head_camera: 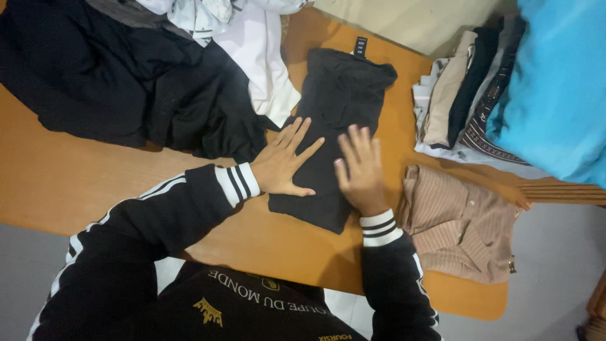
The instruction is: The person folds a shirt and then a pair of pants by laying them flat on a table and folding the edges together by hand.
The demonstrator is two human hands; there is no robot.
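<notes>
Both hands flat, fingers spread, gripping nothing: left hand (284, 163) and right hand (361, 170) press the folded black garment (341, 120) at table (63, 183) centre, likely smoothing creases. Loose dark clothes (126, 82) far left; folded striped shirt (457, 221) and stacked clothes (467, 95) right.

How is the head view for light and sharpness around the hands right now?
Head view: light is dim and warm, and the folded black garment shows little detail; the right hand is slightly blurred, the left hand sharper; soft shadows fall on the table under the sleeves.
</notes>
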